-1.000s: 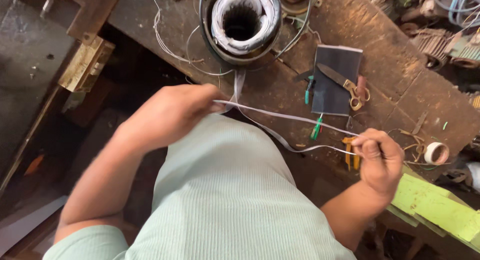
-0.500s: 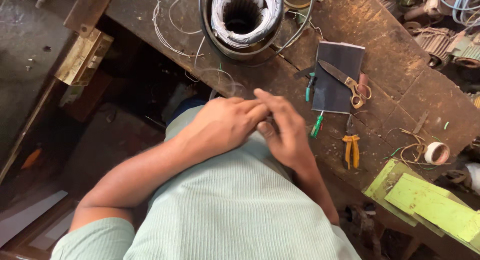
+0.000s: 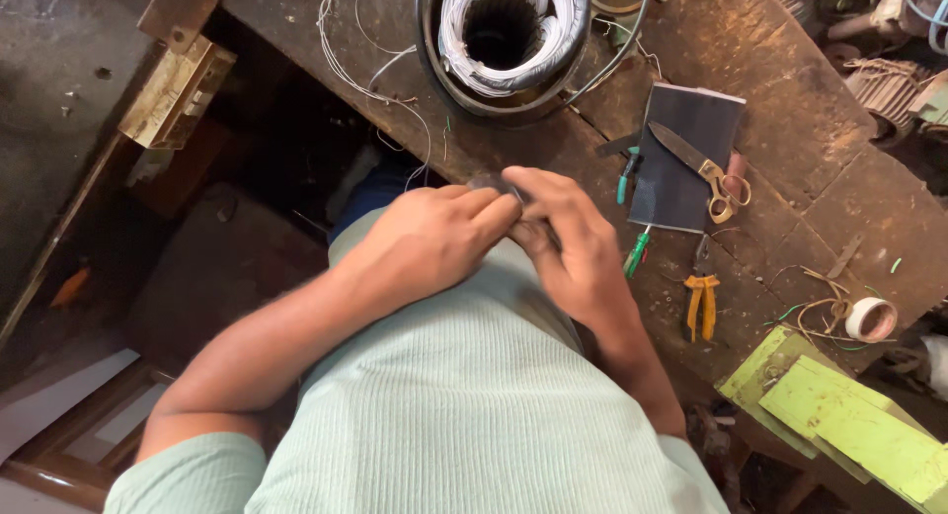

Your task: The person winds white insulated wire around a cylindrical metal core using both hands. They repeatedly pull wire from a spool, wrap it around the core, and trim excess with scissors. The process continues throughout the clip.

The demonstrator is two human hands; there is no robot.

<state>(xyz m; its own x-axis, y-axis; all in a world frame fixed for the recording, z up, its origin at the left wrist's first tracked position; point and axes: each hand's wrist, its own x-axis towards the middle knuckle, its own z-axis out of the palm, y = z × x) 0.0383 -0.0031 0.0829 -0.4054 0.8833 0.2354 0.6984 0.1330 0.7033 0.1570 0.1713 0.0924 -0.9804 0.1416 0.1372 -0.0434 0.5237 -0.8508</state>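
My left hand (image 3: pixel 427 239) and my right hand (image 3: pixel 570 245) meet in front of my chest at the near edge of a worn wooden bench (image 3: pixel 790 149). Their fingertips pinch together on a thin white strip, of which almost nothing shows between the fingers. Just beyond the hands sits a round motor stator (image 3: pixel 504 35) with white-wrapped windings around a dark bore. Thin white wires (image 3: pixel 365 65) trail from it over the bench edge.
To the right of my hands lie a dark flat sheet (image 3: pixel 681 163) with scissors (image 3: pixel 703 168) on it, two green-handled tools (image 3: pixel 632 208), yellow-handled pliers (image 3: pixel 699 302), a tape roll (image 3: pixel 871 318) and yellow-green sheets (image 3: pixel 839 415). A wooden block (image 3: pixel 176 91) sits at left.
A second ago my hands were apart, stretching a long white strip between them. They came together at my chest, and since half a second ago they have barely moved.
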